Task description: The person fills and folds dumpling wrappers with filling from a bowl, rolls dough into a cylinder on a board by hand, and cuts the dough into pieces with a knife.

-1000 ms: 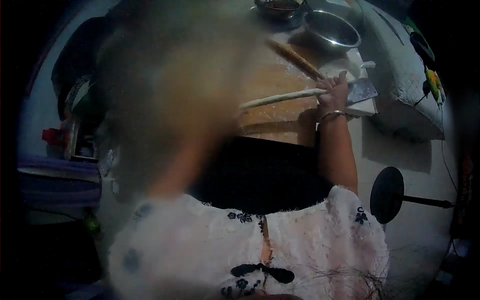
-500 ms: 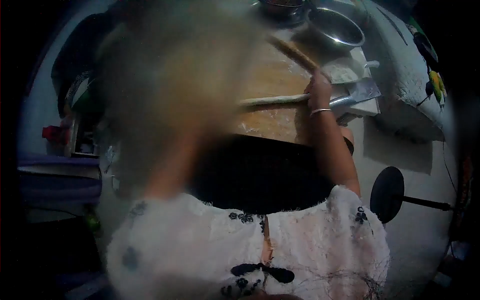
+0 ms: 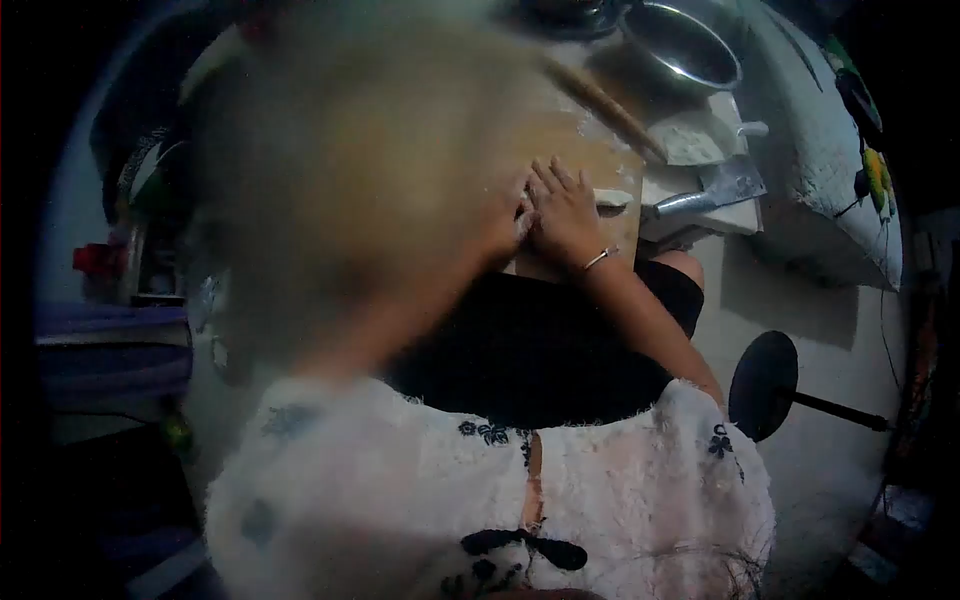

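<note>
On the wooden board point(image 3: 570, 135), my right hand point(image 3: 565, 215) lies palm down with its fingers stretched out. A pale dough rope point(image 3: 612, 198) sticks out from under it to the right; the rest is covered by my hands or lost in a blur. My left hand point(image 3: 508, 222) is beside the right one, thumbs close together, its fingers seeming to lie out over the board. A hazy smudge over the view partly veils that hand.
A rolling pin point(image 3: 605, 108) lies slanted across the board's far right. Beside it are a bowl of white flour point(image 3: 690, 143) and a metal dough scraper point(image 3: 715, 192). A steel basin point(image 3: 685, 45) stands behind. A black round-based stand point(image 3: 765, 385) is on the floor at right.
My right hand has moved left from the dough rope's right end, its fingers now spread flat. My left hand has come out of the blur to meet it. Less of the rope shows.
</note>
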A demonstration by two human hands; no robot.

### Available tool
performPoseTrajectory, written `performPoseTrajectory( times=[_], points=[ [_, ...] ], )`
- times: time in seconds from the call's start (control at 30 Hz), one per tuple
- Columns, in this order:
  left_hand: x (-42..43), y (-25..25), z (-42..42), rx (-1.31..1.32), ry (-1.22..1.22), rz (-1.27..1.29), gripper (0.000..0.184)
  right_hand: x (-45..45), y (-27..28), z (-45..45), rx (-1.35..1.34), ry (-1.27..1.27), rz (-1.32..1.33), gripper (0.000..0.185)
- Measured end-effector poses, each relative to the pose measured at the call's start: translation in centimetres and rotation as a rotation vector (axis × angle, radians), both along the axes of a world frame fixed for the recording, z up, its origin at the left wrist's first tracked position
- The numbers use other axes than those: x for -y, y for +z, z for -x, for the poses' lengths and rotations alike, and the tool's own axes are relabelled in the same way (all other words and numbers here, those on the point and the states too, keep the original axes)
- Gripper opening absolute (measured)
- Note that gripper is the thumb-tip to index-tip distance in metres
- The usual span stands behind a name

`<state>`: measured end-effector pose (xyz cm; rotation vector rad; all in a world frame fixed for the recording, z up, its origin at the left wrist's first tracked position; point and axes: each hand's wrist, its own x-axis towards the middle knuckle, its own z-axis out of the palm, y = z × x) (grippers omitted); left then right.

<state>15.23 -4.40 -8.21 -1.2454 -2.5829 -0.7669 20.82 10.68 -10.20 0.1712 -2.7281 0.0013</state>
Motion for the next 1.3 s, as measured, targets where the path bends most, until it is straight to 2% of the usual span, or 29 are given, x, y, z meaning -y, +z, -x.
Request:
performPoseTrajectory(
  times=[0.03, 0.07, 0.17, 0.23, 0.27, 0.3, 0.33, 0.37, 0.4, 0.5, 0.57, 0.67, 0.77, 0.83, 0.87, 0.9, 0.93, 0.97, 1.03, 1.07, 1.23, 1.3],
  points=[
    [-0.2, 0.2, -0.1, 0.008, 0.041, -0.057, 0.058, -0.1, 0.6, 0.4, 0.056, -0.015, 0.074, 0.045],
    [-0.4, 2.6, 0.2, 0.055, 0.106, 0.194, 0.058, -0.1, 1.4, 0.8, 0.112, -0.031, 0.146, 0.045],
    [-0.4, 0.3, 4.2, -0.062, 0.093, 0.293, 0.058, -0.9, 2.3, 3.2, 0.107, -0.051, 0.158, 0.044],
    [-0.9, -0.3, 6.0, -0.113, 0.122, 0.55, 0.057, -1.8, 1.6, 5.6, 0.067, -0.015, 0.182, 0.044],
    [-1.7, 1.2, 5.0, -0.147, 0.222, 0.418, 0.056, -1.7, 2.3, 6.2, 0.039, -0.045, 0.178, 0.044],
    [-2.0, 1.5, 5.6, -0.149, 0.213, 0.42, 0.056, -1.9, 2.6, 6.7, 0.011, -0.078, 0.173, 0.045],
    [-2.3, 1.5, 6.2, -0.172, 0.245, 0.474, 0.055, -3.0, 1.6, 8.0, 0.136, -0.071, 0.076, 0.048],
    [0.4, 4.1, 4.2, -0.202, 0.319, 0.542, 0.054, -1.0, 3.3, 7.3, 0.127, -0.036, 0.088, 0.048],
    [0.3, 4.3, 5.4, -0.128, 0.337, 0.464, 0.054, -1.0, 3.2, 8.3, 0.128, -0.077, 0.086, 0.052],
    [0.0, 5.0, 6.3, -0.061, 0.401, 0.465, 0.055, -0.6, 4.6, 8.9, 0.213, -0.168, -0.011, 0.057],
    [0.3, 4.5, 7.4, -0.08, 0.449, 0.49, 0.057, -0.5, 5.0, 9.2, 0.042, -0.118, 0.135, 0.057],
    [0.9, 4.4, 6.9, -0.06, 0.376, 0.5, 0.056, 0.2, 6.7, 7.8, 0.171, -0.168, 0.059, 0.057],
    [1.4, 4.2, 5.4, -0.374, 0.171, 0.436, 0.052, 0.4, 5.7, 6.8, 0.168, -0.151, 0.029, 0.058],
    [1.1, 5.2, 4.9, 0.068, 0.045, 0.474, 0.047, 0.0, 4.7, 5.8, 0.135, -0.128, 0.023, 0.058],
    [1.6, 5.0, 4.2, -0.166, -0.027, 0.47, 0.045, 0.0, 5.0, 4.9, 0.203, -0.128, 0.066, 0.059],
    [1.7, 4.8, 3.8, -0.167, -0.029, 0.463, 0.045, -0.1, 5.0, 4.2, 0.272, -0.128, 0.106, 0.06],
    [1.8, 4.6, 3.3, -0.075, -0.016, 0.441, 0.044, -0.5, 2.9, 3.9, 0.012, -0.082, 0.066, 0.052],
    [1.9, 5.2, 2.6, 0.015, -0.004, 0.42, 0.043, -0.6, 3.0, 3.2, 0.011, -0.084, 0.063, 0.052],
    [2.6, 3.2, 3.1, -0.055, -0.067, 0.377, 0.042, -0.8, 3.1, 1.2, 0.115, -0.075, 0.034, 0.054],
    [2.8, 2.9, 2.8, -0.063, -0.093, 0.376, 0.043, -1.2, 2.4, 0.2, 0.067, -0.019, 0.079, 0.056],
    [4.3, -0.6, 1.8, -0.129, -0.196, 0.304, 0.05, -0.9, 2.2, -4.2, 0.165, -0.086, -0.007, 0.061],
    [4.8, -1.2, 0.9, 0.037, -0.228, 0.215, 0.054, -1.5, 1.2, -5.4, 0.115, -0.031, 0.015, 0.062]
  ],
)
